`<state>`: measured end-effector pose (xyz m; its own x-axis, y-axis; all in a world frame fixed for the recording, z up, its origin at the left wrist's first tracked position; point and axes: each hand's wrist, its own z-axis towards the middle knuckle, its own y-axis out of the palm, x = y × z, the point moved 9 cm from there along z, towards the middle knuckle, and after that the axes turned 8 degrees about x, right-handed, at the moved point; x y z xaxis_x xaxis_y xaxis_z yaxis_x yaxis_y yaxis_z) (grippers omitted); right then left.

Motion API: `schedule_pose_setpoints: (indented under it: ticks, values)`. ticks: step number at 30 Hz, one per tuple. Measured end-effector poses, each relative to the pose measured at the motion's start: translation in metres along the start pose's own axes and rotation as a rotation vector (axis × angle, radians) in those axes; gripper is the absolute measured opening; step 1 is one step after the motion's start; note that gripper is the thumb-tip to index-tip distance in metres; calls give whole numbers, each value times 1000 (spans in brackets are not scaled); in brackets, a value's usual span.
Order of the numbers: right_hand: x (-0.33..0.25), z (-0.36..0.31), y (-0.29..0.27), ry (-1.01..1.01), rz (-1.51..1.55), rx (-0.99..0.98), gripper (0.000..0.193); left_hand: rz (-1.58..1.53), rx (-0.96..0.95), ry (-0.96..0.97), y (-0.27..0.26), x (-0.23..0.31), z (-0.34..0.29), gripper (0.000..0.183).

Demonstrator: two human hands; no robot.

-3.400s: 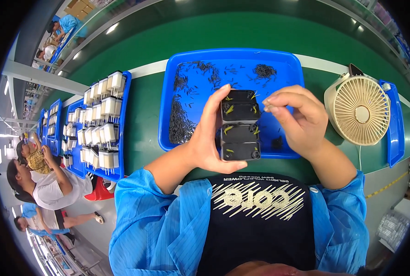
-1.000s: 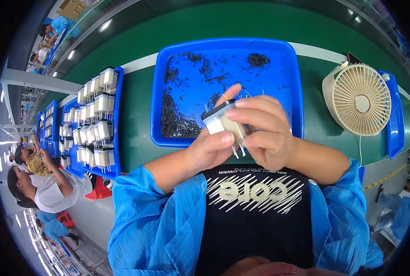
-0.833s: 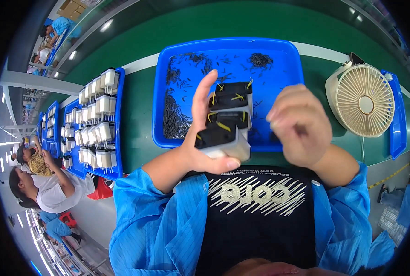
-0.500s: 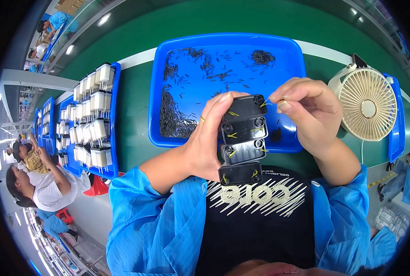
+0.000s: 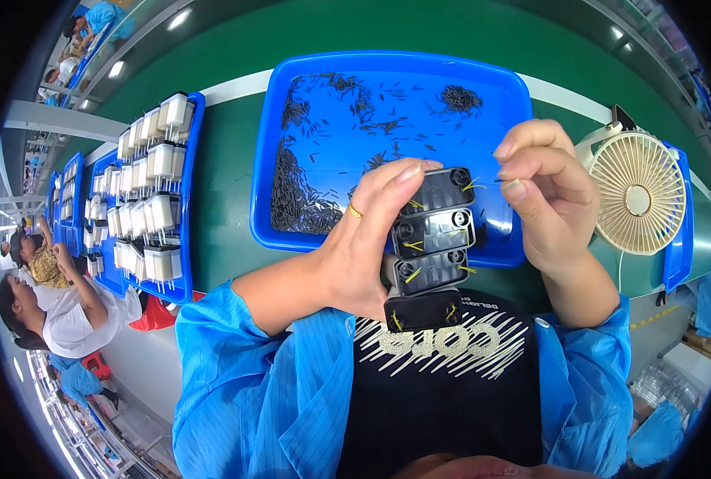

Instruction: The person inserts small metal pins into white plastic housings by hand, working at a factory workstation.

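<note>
My left hand (image 5: 363,227) grips a row of several black plastic housings (image 5: 431,233), stacked from near to far with their open sides up. Short yellow-green wires (image 5: 407,274) stick out of each one. At the far housing's right end, thin wires (image 5: 474,187) splay outward. Just right of them, apart from the wires, my right hand (image 5: 551,188) has its thumb and forefinger closed in a pinch. Whatever lies between these fingertips is too small to make out. Beyond both hands is a blue tray (image 5: 331,58) of small black tube pieces (image 5: 292,195).
Left of the tray, blue trays (image 5: 186,263) hold rows of white block-shaped parts (image 5: 164,160) with prongs. A cream fan (image 5: 639,195) stands at the right, before another blue tray (image 5: 679,259). Co-workers (image 5: 68,315) sit farther left along the green table (image 5: 228,176).
My right hand has drawn off the far housing's wires, slightly to the right. My left hand and the housings have shifted a little right and nearer.
</note>
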<state>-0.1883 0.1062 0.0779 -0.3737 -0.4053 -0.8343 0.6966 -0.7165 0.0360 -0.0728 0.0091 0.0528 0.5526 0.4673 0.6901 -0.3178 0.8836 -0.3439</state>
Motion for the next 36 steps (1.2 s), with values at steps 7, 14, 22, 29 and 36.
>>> schedule_pose_setpoints:
  ticks: [7, 14, 22, 29, 36]
  values:
    - [-11, -3, 3, -140, -146, -20, 14, -41, 83, 22, 0, -4, -4, 115]
    - [-14, -3, 5, -218, -210, -45, 15, -59, 97, 63, 0, -6, -8, 108]
    - [-15, -3, 2, -253, -207, -27, 14, -40, 105, 91, -3, -4, -6, 109]
    - [-18, -4, 8, -287, -268, -55, 14, -13, 111, 107, -3, -3, -6, 109]
    - [-19, -6, 3, -293, -222, -16, 14, 17, 110, 114, -3, -2, -5, 109]
